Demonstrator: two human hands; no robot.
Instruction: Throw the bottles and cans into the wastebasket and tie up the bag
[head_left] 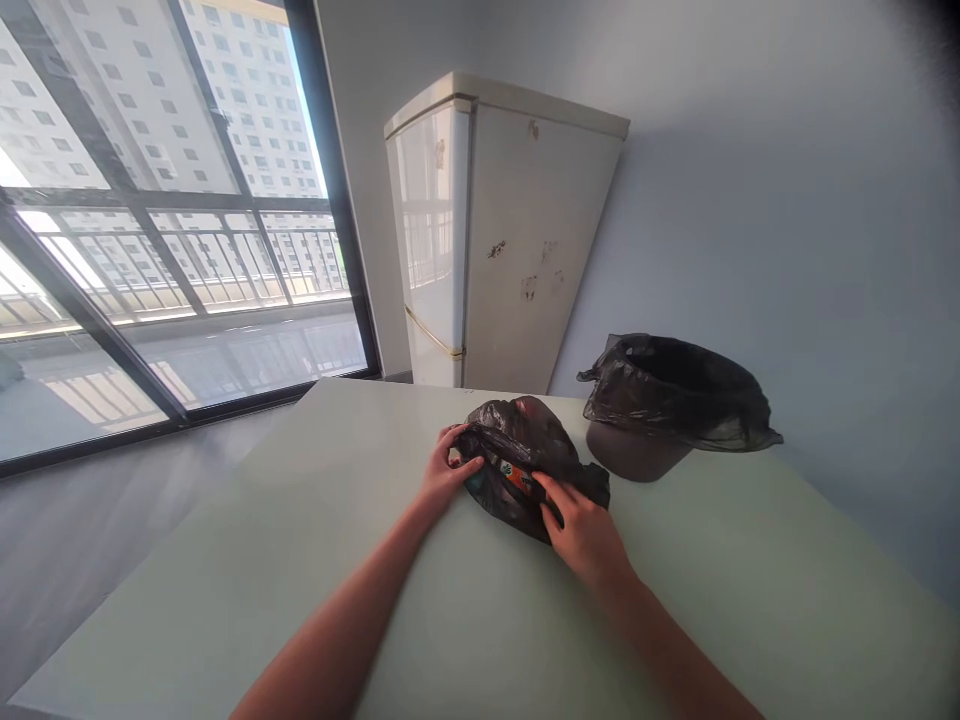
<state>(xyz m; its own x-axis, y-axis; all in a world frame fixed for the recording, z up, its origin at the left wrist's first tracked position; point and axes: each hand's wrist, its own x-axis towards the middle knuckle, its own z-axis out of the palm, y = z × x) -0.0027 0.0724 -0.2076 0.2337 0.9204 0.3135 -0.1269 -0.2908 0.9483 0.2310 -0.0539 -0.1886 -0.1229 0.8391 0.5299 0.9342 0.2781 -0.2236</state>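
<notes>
1. Nearest, my forearms [352, 610] cross the tabletop [300, 500].
2. The bag [536, 435] sits far, left of the bin [637, 455]; probably light, soft, slippery, easily torn.
3. My left fingers [470, 467] hold its left rim; my right fingers [553, 488] meet the orange packet [515, 475], grip unclear.
4. I'd grasp bunched rim.

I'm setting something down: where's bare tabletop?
Pale green tabletop: free from left forearm to left edge, and between forearms. Crowded: far middle, left hand and right hand on black plastic bag beside black-lined brown bin.
</notes>
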